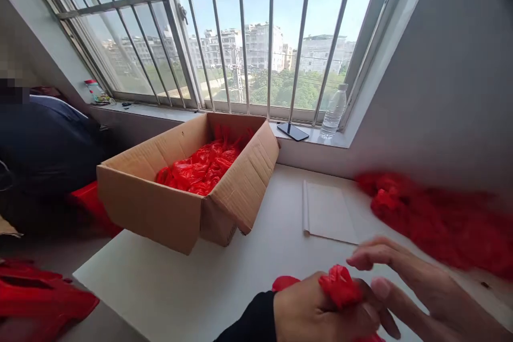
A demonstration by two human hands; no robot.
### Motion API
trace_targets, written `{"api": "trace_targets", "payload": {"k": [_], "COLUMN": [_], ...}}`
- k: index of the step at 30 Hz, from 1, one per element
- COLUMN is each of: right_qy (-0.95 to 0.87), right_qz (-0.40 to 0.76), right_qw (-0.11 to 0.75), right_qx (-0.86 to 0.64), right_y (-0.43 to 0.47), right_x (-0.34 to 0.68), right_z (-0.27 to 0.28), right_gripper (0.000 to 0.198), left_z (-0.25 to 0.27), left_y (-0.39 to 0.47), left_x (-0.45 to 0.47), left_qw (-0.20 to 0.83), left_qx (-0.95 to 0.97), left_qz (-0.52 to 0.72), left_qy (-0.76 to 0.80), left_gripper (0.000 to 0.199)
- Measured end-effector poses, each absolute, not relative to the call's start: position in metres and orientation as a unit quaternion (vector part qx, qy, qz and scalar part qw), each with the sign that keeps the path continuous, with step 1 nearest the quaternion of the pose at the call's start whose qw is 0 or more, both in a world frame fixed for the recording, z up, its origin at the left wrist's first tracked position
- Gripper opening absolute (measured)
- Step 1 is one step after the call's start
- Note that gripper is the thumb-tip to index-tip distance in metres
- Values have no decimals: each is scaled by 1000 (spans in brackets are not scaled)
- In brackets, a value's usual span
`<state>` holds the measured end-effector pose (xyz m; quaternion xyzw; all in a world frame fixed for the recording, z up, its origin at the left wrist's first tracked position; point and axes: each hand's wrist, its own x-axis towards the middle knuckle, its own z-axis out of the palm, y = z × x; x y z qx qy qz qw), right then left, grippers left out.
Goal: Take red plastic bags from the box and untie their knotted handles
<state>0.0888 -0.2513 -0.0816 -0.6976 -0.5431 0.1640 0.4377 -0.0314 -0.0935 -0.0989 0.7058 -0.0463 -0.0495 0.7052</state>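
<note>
At the near right of a white-topped bench [160, 278], a worker's left hand [316, 304], cuffed in a black sleeve [252, 320], was clenched around a crumpled bundle of thin, glossy red plastic film [340, 286], its puffed top showing above the thumb side. The right hand [436, 291] stood just to the right, apart from it, thumb and fingers parted and apparently holding nothing.

The film looked feather-light, soft and springy, probably a little slippery and apt to tear under a hard tug. The gathered top seemed the likeliest place for a pinch, with the left fist steadying the body below.

Farther left sat an open brown cardboard box [152, 208], partly filled with a similar red plastic pile [200, 165], its bottom layers hidden by the walls. A larger red heap [441, 219] at far right was blurred, its folds hard to make out. The bundle's lower end was lost inside the fist; a red patch [285, 282] beyond the wrist was mostly covered, and whether it joined the bundle could not be told. The near edge of the view cut off both hands.
</note>
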Motion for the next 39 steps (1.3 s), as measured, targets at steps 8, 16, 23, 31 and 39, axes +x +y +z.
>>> {"api": "trace_targets", "payload": {"k": [8, 16, 23, 31, 39], "right_qy": [-476, -366, -342, -300, -317], "right_qz": [238, 285, 324, 381, 387], "right_qw": [505, 587, 631, 698, 675], "right_qx": [-679, -664, -616, -527, -543], "right_y": [-241, -253, -247, -252, -256], "right_x": [82, 90, 84, 91, 95], "right_z": [-74, -93, -107, -104, -103], "right_gripper": [20, 31, 31, 21, 22], "left_z": [-99, -120, -104, -103, -123], "left_y": [-91, -79, -99, -106, -99], "left_x": [-33, -29, -19, -21, -27], "left_qw": [693, 816, 750, 749, 758], "left_qx": [706, 569, 657, 656, 631], "left_qz": [-116, -78, -74, -51, -20], "left_qy": [90, 75, 15, 79, 166], "left_gripper": [25, 40, 35, 38, 32]}}
